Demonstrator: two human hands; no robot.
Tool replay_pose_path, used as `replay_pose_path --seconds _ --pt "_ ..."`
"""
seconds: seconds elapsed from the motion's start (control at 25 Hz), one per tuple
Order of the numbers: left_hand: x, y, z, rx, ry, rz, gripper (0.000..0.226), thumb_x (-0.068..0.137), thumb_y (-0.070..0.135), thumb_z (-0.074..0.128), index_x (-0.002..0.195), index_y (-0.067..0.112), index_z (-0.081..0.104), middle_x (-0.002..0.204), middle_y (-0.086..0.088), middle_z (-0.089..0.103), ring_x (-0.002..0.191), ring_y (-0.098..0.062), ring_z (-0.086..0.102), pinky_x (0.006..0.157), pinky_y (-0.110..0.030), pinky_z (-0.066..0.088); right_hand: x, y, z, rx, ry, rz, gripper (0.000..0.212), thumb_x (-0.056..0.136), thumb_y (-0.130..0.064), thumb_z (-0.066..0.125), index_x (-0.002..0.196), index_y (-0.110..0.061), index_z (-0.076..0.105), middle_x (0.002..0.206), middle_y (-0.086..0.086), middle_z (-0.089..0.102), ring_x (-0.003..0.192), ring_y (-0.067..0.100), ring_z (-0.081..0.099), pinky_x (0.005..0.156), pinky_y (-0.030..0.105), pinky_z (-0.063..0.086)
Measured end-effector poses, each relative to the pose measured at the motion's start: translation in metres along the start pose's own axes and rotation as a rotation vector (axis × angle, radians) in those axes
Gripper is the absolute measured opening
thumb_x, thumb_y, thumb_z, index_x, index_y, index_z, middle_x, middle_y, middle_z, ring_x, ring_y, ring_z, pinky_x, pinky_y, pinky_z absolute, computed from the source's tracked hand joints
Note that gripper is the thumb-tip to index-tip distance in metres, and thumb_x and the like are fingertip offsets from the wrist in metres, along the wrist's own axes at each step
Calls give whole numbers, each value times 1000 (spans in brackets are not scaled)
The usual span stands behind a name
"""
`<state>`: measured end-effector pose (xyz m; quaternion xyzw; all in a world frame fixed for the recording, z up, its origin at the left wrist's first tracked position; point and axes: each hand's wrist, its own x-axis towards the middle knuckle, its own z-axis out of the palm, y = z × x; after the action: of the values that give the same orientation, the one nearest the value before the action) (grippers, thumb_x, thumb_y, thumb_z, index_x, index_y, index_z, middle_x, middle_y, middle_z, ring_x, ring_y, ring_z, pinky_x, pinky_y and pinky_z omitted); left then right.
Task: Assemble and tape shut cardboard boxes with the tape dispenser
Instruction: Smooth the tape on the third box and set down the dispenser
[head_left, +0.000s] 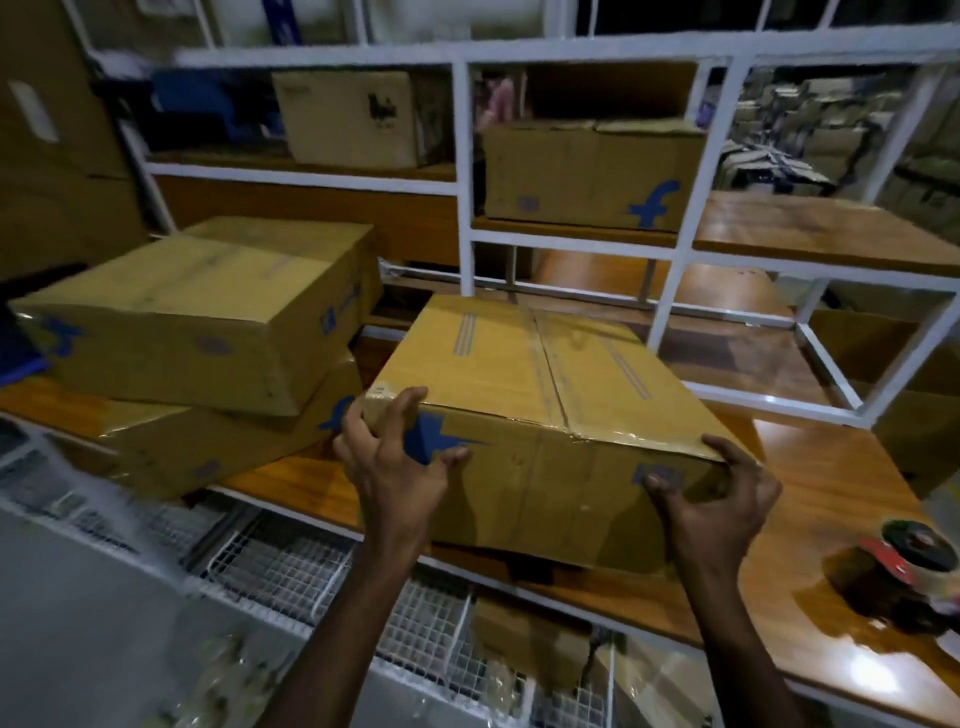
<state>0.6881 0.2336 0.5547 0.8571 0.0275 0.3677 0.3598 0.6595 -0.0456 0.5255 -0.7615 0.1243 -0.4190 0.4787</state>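
Note:
A closed cardboard box (540, 395) with clear tape along its top seam sits tilted at the front of the wooden table (831, 499). My left hand (395, 457) grips its near left corner, fingers over the top edge and thumb on the front face. At the near right corner my right hand (722, 499) holds the box, fingers curled over the corner and thumb pressed on the front. The tape dispenser (919, 561), red with a black roll, lies on the table at the far right.
Two taped boxes (197, 317) are stacked askew on the table to the left. A white shelf frame (467, 171) behind holds more boxes (587, 176). A wire mesh rack (291, 566) runs below the table's front edge.

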Motion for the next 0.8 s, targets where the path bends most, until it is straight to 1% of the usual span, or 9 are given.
replay_pose_path --seconds 0.08,0.16,0.32,0.4,0.48,0.56,0.6,0.68,0.8 --pt "23 4 -32 -15 82 18 81 57 21 93 119 45 47 143 -22 33 121 -44 37 81 -46 44 3 -35 14 102 9 -66 75 52 -39 81 118 -11 60 121 26 43 102 3 37 81 15 37" --pt "45 5 -62 -60 153 44 84 55 14 93 120 44 49 144 -20 31 125 -42 36 84 -42 47 9 -71 28 202 10 -102 79 52 -46 74 120 -8 59 123 27 42 105 3 38 84 5 35" --pt "98 6 -117 -105 337 117 81 59 13 91 127 35 54 145 -19 30 129 -40 38 96 -37 45 30 -138 70 322 14 -172 73 57 -31 84 123 -13 56 132 24 40 120 17 40 97 26 41" --pt "129 -2 -139 -124 416 134 76 67 17 88 132 33 50 148 -19 27 134 -39 34 104 -36 40 40 -173 104 377 -19 -202 72 59 -18 89 123 -13 56 135 23 37 126 31 42 101 21 40" --pt "162 -24 -156 -74 497 156 75 76 25 82 140 32 43 153 -20 21 140 -39 27 109 -41 36 45 -208 144 414 -68 -199 72 61 -15 90 124 -18 56 136 20 36 126 32 42 99 16 39" --pt "191 -55 -159 55 550 97 72 85 34 72 148 29 36 156 -22 15 144 -40 19 112 -47 31 44 -235 186 398 -124 -189 70 66 -17 87 127 -27 53 138 13 36 125 27 41 99 35 44" --pt "201 -70 -154 113 524 3 72 89 38 67 151 27 31 159 -22 9 145 -41 14 114 -50 28 39 -245 209 376 -180 -196 70 72 -15 83 133 -28 50 140 11 37 126 25 41 98 42 46" --pt "213 -93 -131 160 311 -190 78 94 42 58 156 25 15 161 -20 -7 147 -42 1 116 -54 22 23 -253 254 321 -369 -219 76 84 -8 72 147 -27 34 144 9 40 129 24 41 99 44 47" --pt "216 -107 -91 176 -32 -206 80 98 42 49 155 26 -6 160 -14 -22 148 -41 -6 118 -55 12 -2 -250 305 90 -578 -136 77 94 -23 61 152 -34 11 135 12 51 119 33 52 86 46 51"
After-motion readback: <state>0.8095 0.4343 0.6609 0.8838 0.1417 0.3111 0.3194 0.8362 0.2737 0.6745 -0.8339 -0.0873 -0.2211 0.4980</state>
